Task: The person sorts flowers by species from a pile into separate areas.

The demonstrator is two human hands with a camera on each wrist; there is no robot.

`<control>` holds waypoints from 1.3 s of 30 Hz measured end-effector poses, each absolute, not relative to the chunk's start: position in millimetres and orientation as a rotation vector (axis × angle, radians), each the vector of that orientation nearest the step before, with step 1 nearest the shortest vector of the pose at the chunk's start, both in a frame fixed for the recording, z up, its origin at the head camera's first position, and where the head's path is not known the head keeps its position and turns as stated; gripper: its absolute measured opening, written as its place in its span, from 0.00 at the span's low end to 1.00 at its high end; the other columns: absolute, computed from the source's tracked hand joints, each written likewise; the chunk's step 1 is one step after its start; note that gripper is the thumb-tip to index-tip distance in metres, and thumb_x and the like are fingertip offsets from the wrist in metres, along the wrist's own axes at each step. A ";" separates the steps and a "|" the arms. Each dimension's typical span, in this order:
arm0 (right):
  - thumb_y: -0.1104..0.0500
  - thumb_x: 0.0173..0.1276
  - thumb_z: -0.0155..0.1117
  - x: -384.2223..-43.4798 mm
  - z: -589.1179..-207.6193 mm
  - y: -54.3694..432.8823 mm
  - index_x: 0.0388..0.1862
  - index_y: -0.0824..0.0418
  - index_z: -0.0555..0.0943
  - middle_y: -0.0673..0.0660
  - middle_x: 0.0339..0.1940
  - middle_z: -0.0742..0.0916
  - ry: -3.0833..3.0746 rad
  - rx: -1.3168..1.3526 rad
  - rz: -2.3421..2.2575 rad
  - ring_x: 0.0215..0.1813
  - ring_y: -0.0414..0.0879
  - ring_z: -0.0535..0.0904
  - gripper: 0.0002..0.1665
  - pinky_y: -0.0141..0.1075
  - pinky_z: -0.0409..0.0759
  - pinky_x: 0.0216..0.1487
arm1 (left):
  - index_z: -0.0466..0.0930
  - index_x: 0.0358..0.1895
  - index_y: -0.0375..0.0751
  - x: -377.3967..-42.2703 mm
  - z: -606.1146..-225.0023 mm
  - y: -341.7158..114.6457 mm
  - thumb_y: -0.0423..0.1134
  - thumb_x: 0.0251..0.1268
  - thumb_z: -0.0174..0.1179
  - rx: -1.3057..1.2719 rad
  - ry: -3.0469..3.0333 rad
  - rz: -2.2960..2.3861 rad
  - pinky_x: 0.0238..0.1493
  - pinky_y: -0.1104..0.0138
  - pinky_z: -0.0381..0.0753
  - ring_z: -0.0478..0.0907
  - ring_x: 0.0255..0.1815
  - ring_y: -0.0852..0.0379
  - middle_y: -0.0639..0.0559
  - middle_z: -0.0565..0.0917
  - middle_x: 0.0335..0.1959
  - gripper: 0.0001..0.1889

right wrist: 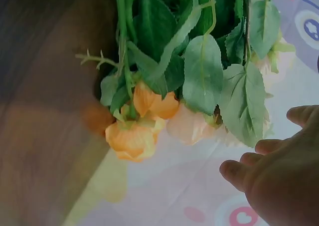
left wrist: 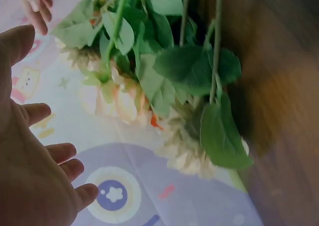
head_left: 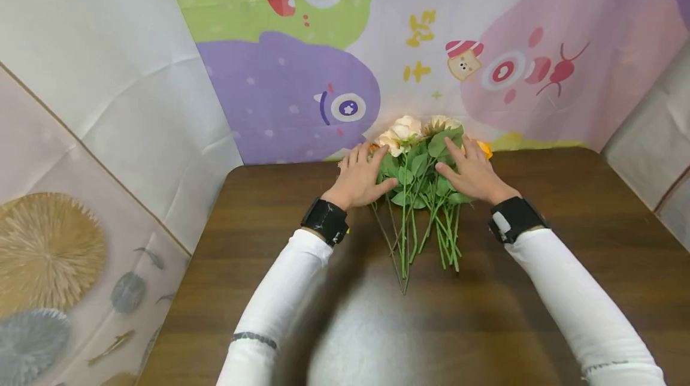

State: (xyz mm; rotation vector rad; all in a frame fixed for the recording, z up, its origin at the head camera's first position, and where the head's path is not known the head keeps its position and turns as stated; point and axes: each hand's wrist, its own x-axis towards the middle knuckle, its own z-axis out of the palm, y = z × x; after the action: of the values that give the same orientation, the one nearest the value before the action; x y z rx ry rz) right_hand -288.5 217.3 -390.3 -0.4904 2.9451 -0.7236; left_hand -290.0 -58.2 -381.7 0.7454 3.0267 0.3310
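Note:
A bunch of long-stemmed flowers (head_left: 405, 129) lies at the back of the table, blooms toward the wall and green stems (head_left: 404, 236) toward me. My left hand (head_left: 360, 179), fingers spread, is over the bunch's left side. Over the right side is my right hand (head_left: 474, 175), its fingers also extended. Neither hand grips a stem; whether the fingertips touch the leaves, I cannot tell. In the left wrist view a cream bloom (left wrist: 187, 141) hangs among leaves, apart from the left hand (left wrist: 35, 161). The right wrist view shows an orange bloom (right wrist: 132, 138) left of the right hand (right wrist: 284, 176).
The brown wooden table (head_left: 485, 314) spreads in front of the stems. A cartoon-printed cloth (head_left: 302, 92) stands close behind the blooms. Pale patterned cloths flank the table on the left (head_left: 135, 104) and on the right (head_left: 652, 134).

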 end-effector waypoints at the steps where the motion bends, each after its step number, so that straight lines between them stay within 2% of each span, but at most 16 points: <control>1: 0.39 0.80 0.41 -287.6 -391.8 219.0 0.82 0.59 0.39 0.73 0.79 0.37 2.941 -0.483 -0.757 0.77 0.74 0.30 0.44 0.70 0.36 0.71 | 0.44 0.81 0.49 -288.9 -382.9 -57.4 0.62 0.74 0.48 0.761 3.027 0.364 0.75 0.42 0.46 0.42 0.79 0.36 0.35 0.44 0.79 0.41; 5: 0.37 0.79 0.41 -283.2 -399.2 225.1 0.82 0.56 0.37 0.72 0.79 0.37 2.931 -0.458 -0.862 0.77 0.74 0.31 0.46 0.74 0.39 0.68 | 0.49 0.80 0.47 -281.1 -389.2 -57.5 0.59 0.74 0.50 0.817 3.031 0.486 0.74 0.40 0.46 0.42 0.79 0.35 0.34 0.45 0.79 0.39; 10: 0.37 0.79 0.43 -274.3 -409.4 231.7 0.82 0.54 0.35 0.72 0.79 0.37 2.908 -0.420 -0.974 0.77 0.74 0.30 0.47 0.75 0.41 0.67 | 0.52 0.79 0.49 -270.1 -401.7 -64.2 0.56 0.75 0.52 0.835 3.016 0.668 0.74 0.39 0.44 0.41 0.79 0.35 0.35 0.47 0.79 0.36; 18: 0.43 0.79 0.47 -268.4 -422.1 236.7 0.83 0.56 0.40 0.75 0.78 0.40 2.906 -0.391 -1.075 0.77 0.74 0.31 0.44 0.74 0.42 0.67 | 0.57 0.77 0.46 -263.1 -412.9 -69.5 0.52 0.74 0.55 0.837 3.009 0.782 0.74 0.41 0.44 0.44 0.78 0.36 0.34 0.50 0.77 0.33; 24: 0.46 0.78 0.50 -268.0 -432.3 234.7 0.82 0.58 0.43 0.77 0.78 0.42 2.912 -0.359 -1.147 0.77 0.75 0.34 0.44 0.74 0.43 0.67 | 0.57 0.77 0.46 -260.8 -414.4 -69.0 0.51 0.74 0.55 0.819 2.985 0.810 0.75 0.42 0.44 0.44 0.78 0.37 0.34 0.50 0.78 0.33; 32: 0.45 0.78 0.50 -267.7 -434.1 236.7 0.82 0.60 0.41 0.77 0.78 0.41 2.879 -0.313 -1.185 0.77 0.75 0.35 0.46 0.74 0.47 0.66 | 0.54 0.78 0.48 -262.9 -415.9 -59.0 0.52 0.74 0.54 0.820 2.940 0.763 0.75 0.43 0.45 0.43 0.79 0.37 0.34 0.47 0.78 0.34; 39: 0.48 0.77 0.53 -262.9 -429.7 239.5 0.82 0.61 0.41 0.75 0.79 0.41 2.860 -0.328 -1.247 0.79 0.70 0.37 0.47 0.71 0.51 0.68 | 0.52 0.78 0.48 -267.4 -420.9 -38.8 0.55 0.74 0.54 0.837 2.910 0.651 0.74 0.42 0.48 0.42 0.79 0.36 0.33 0.44 0.79 0.36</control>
State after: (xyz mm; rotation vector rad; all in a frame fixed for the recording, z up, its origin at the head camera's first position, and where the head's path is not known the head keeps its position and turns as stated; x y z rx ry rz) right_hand -262.9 239.5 -429.7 -0.3283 2.8600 -1.2472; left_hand -267.4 -38.8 -420.9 0.8365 2.9103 0.6514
